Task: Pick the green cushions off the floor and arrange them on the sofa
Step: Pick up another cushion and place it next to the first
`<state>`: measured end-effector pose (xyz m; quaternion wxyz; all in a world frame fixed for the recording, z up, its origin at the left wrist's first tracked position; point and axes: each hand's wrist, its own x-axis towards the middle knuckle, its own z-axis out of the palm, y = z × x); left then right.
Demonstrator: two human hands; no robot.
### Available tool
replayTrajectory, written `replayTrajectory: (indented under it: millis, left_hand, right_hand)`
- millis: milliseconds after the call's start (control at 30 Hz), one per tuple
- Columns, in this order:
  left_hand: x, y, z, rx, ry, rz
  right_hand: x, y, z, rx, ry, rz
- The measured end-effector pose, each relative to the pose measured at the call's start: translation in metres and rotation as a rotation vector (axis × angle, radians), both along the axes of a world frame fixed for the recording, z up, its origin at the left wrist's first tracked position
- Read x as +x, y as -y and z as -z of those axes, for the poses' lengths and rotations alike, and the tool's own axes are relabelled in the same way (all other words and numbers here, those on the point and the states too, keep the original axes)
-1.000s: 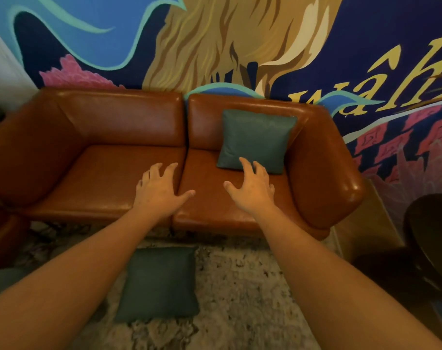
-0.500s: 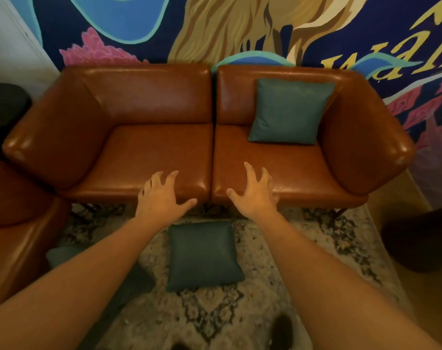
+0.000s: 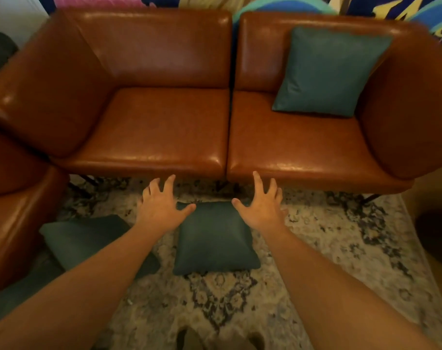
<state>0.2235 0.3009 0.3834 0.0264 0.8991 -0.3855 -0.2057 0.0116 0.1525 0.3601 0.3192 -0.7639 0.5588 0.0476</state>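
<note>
Brown leather sofa [image 3: 151, 127], patterned rug [image 3: 328, 248], armchair [image 3: 12, 223] left

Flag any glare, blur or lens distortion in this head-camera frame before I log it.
Head view: wide-angle distortion bows the arms of the sofa outward. Glare streaks its seat fronts and backrest top. The mural along the top edge looks smeared. The centre floor cushion and the left floor cushion lie in dim, warm light, the left one murkier.

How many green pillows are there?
3. One square green fabric cushion leans on the brown leather sofa; a second cushion lies on the patterned rug before it; a third cushion farther left, behind the left forearm. More may hide there.
</note>
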Motion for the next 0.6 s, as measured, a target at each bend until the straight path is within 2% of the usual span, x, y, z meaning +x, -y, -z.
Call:
replayTrajectory:
  millis: [333,600]
  left_hand:
    - [0.011,0.015,0.253,0.051,-0.111,-0.116]
    - [0.024,0.014,0.415,0.057,-0.203,-0.210]
  right_hand:
    - [0.008,0.015,0.258,0.094,-0.088,0.017]
    - [0.014,0.016,0.416,0.143,-0.117,0.111]
